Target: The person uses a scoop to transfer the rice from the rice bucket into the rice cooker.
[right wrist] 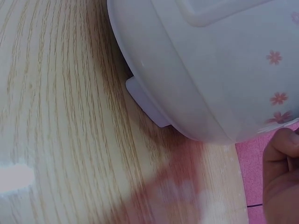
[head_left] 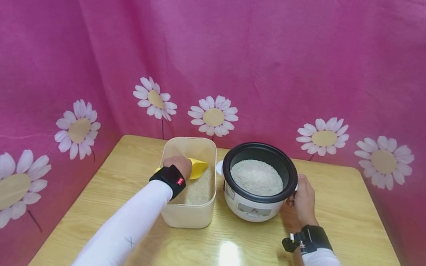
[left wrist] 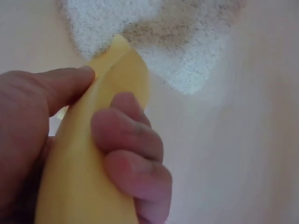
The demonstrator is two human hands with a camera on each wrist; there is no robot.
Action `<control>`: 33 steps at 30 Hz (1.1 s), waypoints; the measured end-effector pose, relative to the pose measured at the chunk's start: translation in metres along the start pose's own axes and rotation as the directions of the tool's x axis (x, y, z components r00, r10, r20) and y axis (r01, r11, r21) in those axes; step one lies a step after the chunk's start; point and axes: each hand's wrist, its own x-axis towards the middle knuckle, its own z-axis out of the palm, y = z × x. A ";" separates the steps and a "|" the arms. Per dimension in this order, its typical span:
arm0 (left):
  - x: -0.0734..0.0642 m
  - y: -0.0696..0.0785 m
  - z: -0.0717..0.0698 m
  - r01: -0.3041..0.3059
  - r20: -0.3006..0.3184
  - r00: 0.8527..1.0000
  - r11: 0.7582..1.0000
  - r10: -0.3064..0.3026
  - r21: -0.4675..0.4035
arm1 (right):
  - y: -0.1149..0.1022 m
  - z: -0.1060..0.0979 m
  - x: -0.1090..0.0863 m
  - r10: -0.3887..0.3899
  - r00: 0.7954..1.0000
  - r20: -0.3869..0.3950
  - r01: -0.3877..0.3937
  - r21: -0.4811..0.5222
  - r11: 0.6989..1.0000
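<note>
My left hand (head_left: 179, 164) is inside a cream bin (head_left: 186, 217), gripping a yellow scoop (head_left: 198, 169). In the left wrist view, fingers curl round the scoop (left wrist: 88, 172) with the thumb along its other side, and its lip overlaps the loose rice (left wrist: 187, 60) in the bin. To the right stands a white rice cooker (head_left: 253, 212) with a black inner pot, lidless, with a broad bed of rice (head_left: 257, 177) inside. My right hand (head_left: 305, 200) holds the cooker's right side handle. Its curled fingers (right wrist: 280, 144) show at the edge of the right wrist view, beside the flower-printed wall.
Bin and cooker stand side by side on a light wooden table (head_left: 253, 262), near its back edge. A pink curtain (head_left: 276, 70) with large daisies surrounds the table at the back and sides. Black straps (head_left: 317, 238) with cameras sit on both wrists.
</note>
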 end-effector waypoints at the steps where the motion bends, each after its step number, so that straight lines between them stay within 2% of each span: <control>1: -0.001 0.000 0.001 0.001 0.003 1.000 1.000 -0.001 -0.010 | -0.002 0.001 -0.001 0.000 1.000 -0.002 0.000 0.008 1.000; 9: -0.004 -0.003 0.003 -0.025 0.008 1.000 1.000 0.025 -0.014 | -0.015 0.002 -0.008 -0.010 1.000 0.023 0.010 0.022 1.000; 15: -0.006 -0.005 0.003 -0.067 0.018 0.998 0.997 0.068 -0.026 | -0.002 0.000 -0.001 -0.010 1.000 0.017 0.010 -0.003 1.000; 24: -0.010 -0.005 0.002 -0.101 0.080 0.991 0.994 0.103 -0.032 | 0.010 -0.002 0.003 -0.019 1.000 0.005 0.020 -0.020 1.000; 33: -0.023 0.000 -0.010 -0.114 0.062 0.992 0.993 0.113 0.016 | 0.009 0.000 0.005 -0.034 0.999 0.002 0.034 -0.023 0.999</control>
